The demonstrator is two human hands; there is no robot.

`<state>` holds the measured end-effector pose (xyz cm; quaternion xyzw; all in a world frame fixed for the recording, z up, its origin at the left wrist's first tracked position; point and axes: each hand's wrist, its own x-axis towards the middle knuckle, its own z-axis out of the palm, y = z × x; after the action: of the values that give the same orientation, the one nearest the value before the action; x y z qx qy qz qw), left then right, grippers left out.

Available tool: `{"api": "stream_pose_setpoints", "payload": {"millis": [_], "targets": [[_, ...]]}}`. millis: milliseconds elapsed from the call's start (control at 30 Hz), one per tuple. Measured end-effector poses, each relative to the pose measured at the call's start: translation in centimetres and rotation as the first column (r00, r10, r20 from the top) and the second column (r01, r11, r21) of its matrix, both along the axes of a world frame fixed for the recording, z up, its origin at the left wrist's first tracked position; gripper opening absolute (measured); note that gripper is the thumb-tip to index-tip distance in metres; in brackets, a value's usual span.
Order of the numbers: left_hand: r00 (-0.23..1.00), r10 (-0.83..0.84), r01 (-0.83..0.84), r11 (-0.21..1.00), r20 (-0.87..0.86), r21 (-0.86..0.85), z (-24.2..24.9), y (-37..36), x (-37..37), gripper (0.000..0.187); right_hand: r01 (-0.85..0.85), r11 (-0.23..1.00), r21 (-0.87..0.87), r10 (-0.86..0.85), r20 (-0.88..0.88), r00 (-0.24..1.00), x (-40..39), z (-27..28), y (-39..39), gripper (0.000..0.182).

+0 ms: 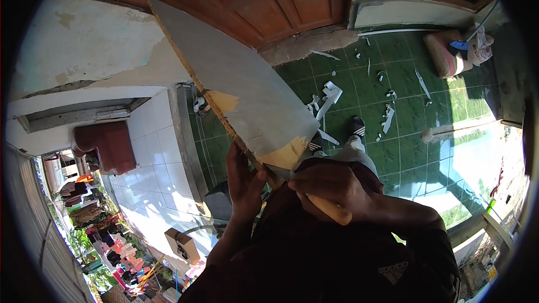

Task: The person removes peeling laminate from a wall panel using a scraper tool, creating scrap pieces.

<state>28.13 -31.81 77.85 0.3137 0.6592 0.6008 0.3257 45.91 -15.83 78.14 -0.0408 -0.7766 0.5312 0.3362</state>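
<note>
A large grey board [241, 81] slants from the doorway down toward my body, with a rough brown edge along its left side. Bare tan patches show on its face, one midway along that edge and one at the near end. My left hand [242, 182] grips the left edge near that end, thumb on one side and fingers on the other. In my right hand [331, 184] is a wooden-handled tool [331, 209] with a flat, pale blade [278, 172]. The blade lies against the near bare patch; its exact shape is partly hidden.
White peeled scraps [331, 96] litter the green tiled floor [398, 146] around my feet. A brown panelled door [269, 0] stands beyond the board. Cushion-like bundles [446, 53] sit at the right wall. An open cardboard box [182, 245] is at lower left.
</note>
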Motion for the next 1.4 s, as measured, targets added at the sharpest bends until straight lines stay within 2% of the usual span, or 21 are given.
{"api": "stream_pose_setpoints", "payload": {"millis": [100, 200, 400, 433, 533, 667, 767, 867, 967, 1067, 1167, 1267, 1367, 1400], "targets": [[1.0, 0.007, -0.007, 1.0, 0.0, 0.004, -0.2, -0.3, 0.3, 0.085, -0.013, 0.992, -0.129, 0.012, -0.01, 1.0, -0.4, 0.1, 0.4, 0.03], [0.999, 0.015, -0.016, 1.0, 0.034, 0.015, -0.3, -0.4, 0.4, 0.085, 0.05, 0.999, -0.011, -0.05, -0.028, 0.998, 0.0, 0.1, -0.3, 0.029], [0.999, -0.001, 0.0, 0.999, 0.033, 0.037, 0.1, 0.8, 0.5, 0.087, 0.109, 0.991, -0.075, -0.111, -0.034, 0.993, -1.8, 0.5, 1.7, 0.024], [0.999, -0.008, 0.007, 0.999, 0.035, 0.043, 0.2, 1.1, 0.5, 0.087, 0.081, 0.974, -0.213, -0.077, 0.026, 0.997, -2.4, -0.1, 1.1, 0.025], [0.996, 0.004, -0.012, 0.996, 0.088, 0.089, 0.3, 1.6, 0.7, 0.087, 0.038, 0.932, -0.361, 0.007, 0.123, 0.992, -4.9, -1.0, 1.2, 0.028], [0.993, -0.008, -0.004, 0.995, 0.118, 0.098, -0.2, 1.4, 0.3, 0.086, -0.036, 0.934, -0.356, 0.083, 0.117, 0.99, -7.5, -2.2, 1.4, 0.023], [0.988, 0.014, -0.026, 0.996, 0.151, 0.08, -0.1, 1.2, 0.4, 0.086, -0.029, 0.87, -0.492, 0.137, 0.185, 0.973, -7.9, -2.2, 1.3, 0.022], [0.984, 0.039, -0.046, 0.998, 0.175, 0.038, 0.7, 1.3, 0.6, 0.087, -0.044, 0.832, -0.553, 0.199, 0.224, 0.954, -8.1, -2.5, 1.6, 0.022], [0.985, 0.048, -0.052, 0.999, 0.165, 0.017, 0.8, 1.4, 0.6, 0.088, -0.076, 0.886, -0.457, 0.169, 0.165, 0.972, -8.3, -2.9, 1.6, 0.024], [0.99, 0.051, -0.054, 0.998, 0.131, 0.017, 0.6, 1.5, 0.5, 0.088, -0.08, 0.965, -0.248, 0.12, 0.152, 0.981, -8.6, -2.4, 1.9, 0.027], [0.986, 0.065, -0.066, 0.998, 0.153, 0.002, 0.7, 1.4, 0.8, 0.088, -0.095, 0.978, -0.188, 0.129, 0.178, 0.976, -8.9, -1.8, 2.1, 0.009], [0.982, 0.075, -0.076, 0.997, 0.173, 0.0, 0.9, 1.3, 0.9, 0.087, -0.029, 0.972, -0.232, 0.089, 0.255, 0.963, -9.5, -3.4, 2.0, 0.008], [0.983, 0.069, -0.074, 0.997, 0.17, 0.021, 1.2, 1.7, 0.8, 0.086, -0.004, 0.931, -0.364, 0.116, 0.286, 0.951, -9.1, -5.0, 2.1, 0.02], [0.981, 0.077, -0.082, 0.996, 0.179, 0.018, 1.2, 1.5, 0.9, 0.085, -0.028, 0.914, -0.404, 0.163, 0.303, 0.939, -8.8, -4.6, 2.3, 0.017]]}}
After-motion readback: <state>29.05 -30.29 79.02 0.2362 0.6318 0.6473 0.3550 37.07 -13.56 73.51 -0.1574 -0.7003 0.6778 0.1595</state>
